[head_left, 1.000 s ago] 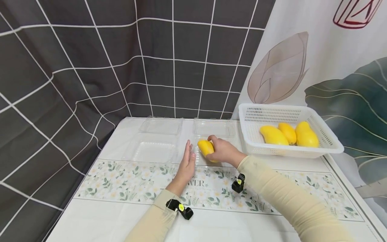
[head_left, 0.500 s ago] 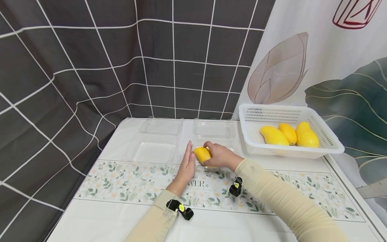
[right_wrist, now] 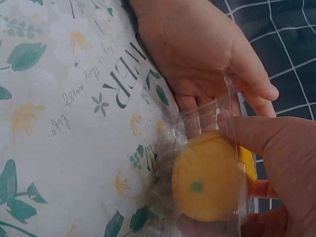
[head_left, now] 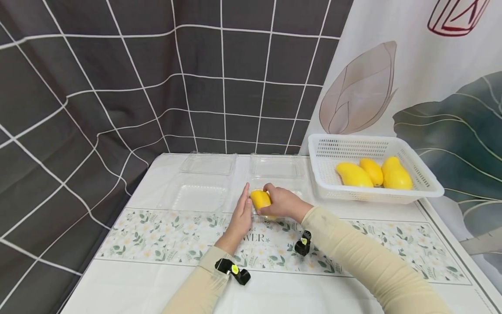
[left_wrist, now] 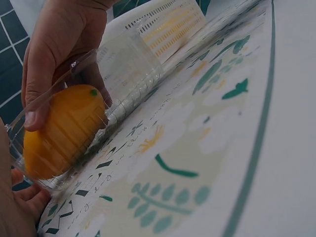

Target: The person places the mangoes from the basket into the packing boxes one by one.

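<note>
A yellow mango [head_left: 259, 199] is in my right hand [head_left: 286, 203], gripped between thumb and fingers. It sits inside the base of the right clear plastic clamshell box [head_left: 296, 192], tilted, near the left wall. Through the clear wall, the left wrist view shows the mango [left_wrist: 69, 131] with a green stem spot. My left hand [head_left: 239, 220] stands on edge with straight fingers along the box's left side. In the right wrist view the left hand's fingers lie against or very close to the clear wall [right_wrist: 212, 111]; exact contact is hard to tell.
Another lidded clear box [head_left: 200, 196] lies open to the left. A white perforated basket [head_left: 376, 196] at right holds 3 mangoes [head_left: 354, 174]. Both boxes' lids [head_left: 276, 167] are folded back toward the dark gridded curtain [head_left: 243, 100]. A flowered band [head_left: 157, 235] crosses the white tablecloth.
My right hand has brought the mango left and down into the right box, close to its left wall, and tilted it slightly. The left hand has barely moved.
</note>
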Demonstrator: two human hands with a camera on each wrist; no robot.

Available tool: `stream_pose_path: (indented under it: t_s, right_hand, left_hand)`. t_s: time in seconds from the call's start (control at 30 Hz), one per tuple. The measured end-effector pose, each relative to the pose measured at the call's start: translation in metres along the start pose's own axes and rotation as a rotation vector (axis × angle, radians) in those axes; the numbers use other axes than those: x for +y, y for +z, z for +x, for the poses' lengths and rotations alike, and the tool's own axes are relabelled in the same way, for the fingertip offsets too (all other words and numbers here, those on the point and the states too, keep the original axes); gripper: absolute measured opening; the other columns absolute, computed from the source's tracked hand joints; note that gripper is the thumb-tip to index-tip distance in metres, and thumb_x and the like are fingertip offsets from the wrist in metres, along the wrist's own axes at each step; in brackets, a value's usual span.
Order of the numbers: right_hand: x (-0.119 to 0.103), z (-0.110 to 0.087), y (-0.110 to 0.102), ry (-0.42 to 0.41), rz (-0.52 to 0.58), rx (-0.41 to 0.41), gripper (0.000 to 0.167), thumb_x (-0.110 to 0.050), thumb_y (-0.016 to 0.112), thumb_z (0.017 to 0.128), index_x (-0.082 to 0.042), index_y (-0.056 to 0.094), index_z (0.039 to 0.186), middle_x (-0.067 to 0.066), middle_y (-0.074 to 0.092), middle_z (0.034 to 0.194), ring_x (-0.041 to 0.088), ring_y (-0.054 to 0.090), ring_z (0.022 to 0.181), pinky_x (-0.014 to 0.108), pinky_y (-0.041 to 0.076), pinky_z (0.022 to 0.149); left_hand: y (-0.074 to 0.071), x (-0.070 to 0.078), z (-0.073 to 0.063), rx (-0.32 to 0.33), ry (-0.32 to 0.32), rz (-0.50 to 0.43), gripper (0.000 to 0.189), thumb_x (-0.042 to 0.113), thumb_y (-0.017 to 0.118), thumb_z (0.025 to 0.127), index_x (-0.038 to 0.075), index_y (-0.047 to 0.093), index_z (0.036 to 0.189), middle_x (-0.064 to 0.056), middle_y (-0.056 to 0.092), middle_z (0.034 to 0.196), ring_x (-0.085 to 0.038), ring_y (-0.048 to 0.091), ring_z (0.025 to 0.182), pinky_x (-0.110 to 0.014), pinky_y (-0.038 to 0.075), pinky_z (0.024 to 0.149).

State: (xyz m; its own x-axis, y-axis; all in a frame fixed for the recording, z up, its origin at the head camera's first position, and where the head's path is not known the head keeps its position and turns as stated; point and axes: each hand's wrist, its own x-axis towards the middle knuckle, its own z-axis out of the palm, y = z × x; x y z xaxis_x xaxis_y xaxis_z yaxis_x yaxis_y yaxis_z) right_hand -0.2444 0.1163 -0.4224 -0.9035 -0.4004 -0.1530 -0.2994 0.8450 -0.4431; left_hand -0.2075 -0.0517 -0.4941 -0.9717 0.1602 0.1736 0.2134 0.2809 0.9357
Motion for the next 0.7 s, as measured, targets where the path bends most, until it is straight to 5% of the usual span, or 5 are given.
stream_pose_path:
  t_s: [0.2,0.47,0.7]
  right_hand:
    - [-0.001,-0.002,-0.003,0.013,0.015,-0.008,0.074,-0.050,0.073,0.088,-0.007,0.046,0.141,0.010,0.067,0.102,0.022,0.062,0.084,0.041,0.055,0.079]
    - [0.010,-0.004,-0.033,0.011,0.063,0.056,0.076,-0.055,0.058,0.097,-0.004,0.038,0.150,0.026,0.062,0.132,0.039,0.062,0.118,0.054,0.052,0.098]
    - [0.035,-0.005,-0.088,0.046,0.122,0.255,0.065,-0.043,0.060,0.099,-0.004,0.039,0.146,0.015,0.066,0.110,0.029,0.064,0.090,0.044,0.053,0.081]
  left_hand:
    - [0.000,-0.001,0.001,-0.001,-0.009,0.011,0.054,0.030,0.023,0.113,0.020,0.010,0.164,-0.006,0.015,0.169,-0.029,0.019,0.154,-0.051,0.014,0.125]
    - [-0.001,-0.001,0.001,-0.004,-0.020,0.027,0.054,0.032,0.021,0.113,0.021,0.009,0.164,-0.005,0.015,0.169,-0.026,0.019,0.154,-0.047,0.014,0.125]
    - [0.001,-0.002,0.000,-0.001,-0.020,0.015,0.055,0.033,0.022,0.112,0.021,0.009,0.165,0.000,0.011,0.170,-0.022,0.016,0.154,-0.043,0.014,0.125]
